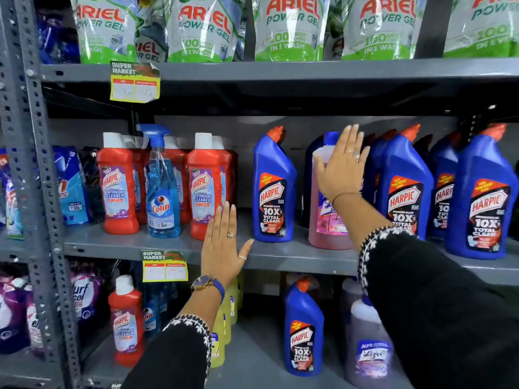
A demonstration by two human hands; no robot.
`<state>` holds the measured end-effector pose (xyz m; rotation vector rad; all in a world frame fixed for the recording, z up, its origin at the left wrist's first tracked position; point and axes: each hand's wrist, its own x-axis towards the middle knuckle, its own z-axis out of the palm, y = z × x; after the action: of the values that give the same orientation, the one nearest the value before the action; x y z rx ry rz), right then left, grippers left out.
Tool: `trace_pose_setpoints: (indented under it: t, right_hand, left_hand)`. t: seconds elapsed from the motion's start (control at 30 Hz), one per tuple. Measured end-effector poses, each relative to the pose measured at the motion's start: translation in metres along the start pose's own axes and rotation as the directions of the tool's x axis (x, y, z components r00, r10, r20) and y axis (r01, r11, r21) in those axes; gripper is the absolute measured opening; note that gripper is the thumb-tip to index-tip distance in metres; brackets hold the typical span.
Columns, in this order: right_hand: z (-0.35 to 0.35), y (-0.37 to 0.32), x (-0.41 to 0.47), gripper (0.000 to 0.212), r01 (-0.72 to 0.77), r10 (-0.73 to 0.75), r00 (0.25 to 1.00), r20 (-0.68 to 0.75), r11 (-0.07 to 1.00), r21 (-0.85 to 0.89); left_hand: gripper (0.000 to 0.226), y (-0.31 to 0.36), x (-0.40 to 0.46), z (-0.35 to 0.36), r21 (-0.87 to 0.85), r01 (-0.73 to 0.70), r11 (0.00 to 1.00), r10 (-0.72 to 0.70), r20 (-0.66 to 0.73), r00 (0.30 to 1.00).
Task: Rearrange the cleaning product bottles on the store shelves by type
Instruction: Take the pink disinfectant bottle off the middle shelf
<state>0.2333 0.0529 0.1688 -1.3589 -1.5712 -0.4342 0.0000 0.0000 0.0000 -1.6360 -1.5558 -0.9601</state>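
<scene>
On the middle shelf (168, 245) stand red Harpic bathroom cleaner bottles (118, 183), a blue Colin spray bottle (163, 192) among them, and blue Harpic toilet cleaner bottles (273, 189). A pink floor cleaner bottle (325, 220) stands between the blue ones. My right hand (342, 167) lies flat against its upper front, fingers spread, not wrapped around it. My left hand (222, 245) hovers open at the shelf edge, between a red bottle (205, 183) and the blue bottle.
Ariel Power Gel pouches (286, 29) fill the top shelf. The lower shelf holds a red Harpic bottle (126, 321), yellow bottles (224, 318), a blue Harpic bottle (303, 329) and a purple floor cleaner bottle (365, 346). A perforated steel upright (42, 164) stands at left.
</scene>
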Motion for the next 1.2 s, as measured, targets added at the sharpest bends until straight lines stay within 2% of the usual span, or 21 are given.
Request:
trace_pose_setpoints:
  t: [0.13, 0.17, 0.27, 0.33, 0.43, 0.53, 0.73, 0.8, 0.9, 1.0, 1.1, 1.2]
  right_hand:
    - [-0.006, -0.007, 0.041, 0.095, -0.215, 0.206, 0.973, 0.107, 0.973, 0.088]
    - [-0.006, -0.007, 0.048, 0.096, -0.255, 0.238, 0.96, 0.146, 0.96, 0.115]
    - [-0.007, -0.005, 0.062, 0.091, -0.336, 0.29, 0.906, 0.309, 0.936, 0.107]
    - [-0.01, -0.002, 0.068, 0.088, -0.367, 0.317, 0.876, 0.364, 0.927, 0.075]
    - [-0.012, -0.004, 0.069, 0.071, -0.379, 0.337, 0.876, 0.345, 0.924, 0.061]
    - [-0.017, -0.009, 0.068, 0.064, -0.367, 0.32, 0.879, 0.355, 0.927, 0.074]
    - [-0.035, -0.027, 0.052, 0.041, -0.294, 0.184, 0.892, 0.413, 0.93, 0.221]
    - [-0.043, -0.034, 0.043, 0.034, -0.31, 0.159, 0.896, 0.414, 0.892, 0.328]
    - [-0.05, -0.041, 0.02, 0.024, -0.413, 0.153, 0.866, 0.476, 0.756, 0.508]
    - [-0.042, -0.042, -0.016, 0.02, -0.495, 0.182, 0.84, 0.512, 0.644, 0.583]
    - [-0.026, -0.045, -0.063, 0.02, -0.502, 0.217, 0.853, 0.475, 0.595, 0.628]
    - [-0.004, -0.048, -0.119, 0.023, -0.479, 0.242, 0.869, 0.432, 0.627, 0.614]
  left_hand:
    - [0.082, -0.009, -0.015, 0.007, -0.033, 0.052, 0.998, -0.049, 0.085, 0.995]
    - [0.082, -0.01, -0.017, 0.011, -0.048, 0.059, 0.997, -0.055, 0.069, 0.996]
    - [0.082, -0.012, -0.014, 0.011, -0.056, 0.044, 0.997, -0.04, 0.082, 0.996]
    - [0.082, -0.013, -0.014, 0.014, -0.058, 0.036, 0.998, -0.033, 0.063, 0.997]
    - [0.084, -0.014, -0.015, 0.018, -0.072, 0.038, 0.997, -0.034, 0.045, 0.998]
    - [0.083, -0.015, -0.015, 0.019, -0.06, 0.027, 0.998, -0.024, 0.051, 0.998]
    - [0.078, -0.012, -0.015, 0.018, -0.068, 0.02, 0.997, -0.017, 0.041, 0.999]
    - [0.077, -0.013, -0.015, 0.018, -0.067, 0.007, 0.998, -0.004, 0.039, 0.999]
    - [0.076, -0.013, -0.015, 0.018, -0.072, 0.007, 0.997, -0.004, 0.037, 0.999]
    - [0.076, -0.013, -0.015, 0.018, -0.065, 0.006, 0.998, -0.004, 0.029, 1.0]
    - [0.075, -0.013, -0.015, 0.019, -0.046, 0.006, 0.999, -0.005, 0.017, 1.0]
    - [0.075, -0.014, -0.015, 0.019, -0.037, -0.004, 0.999, 0.005, 0.012, 1.0]
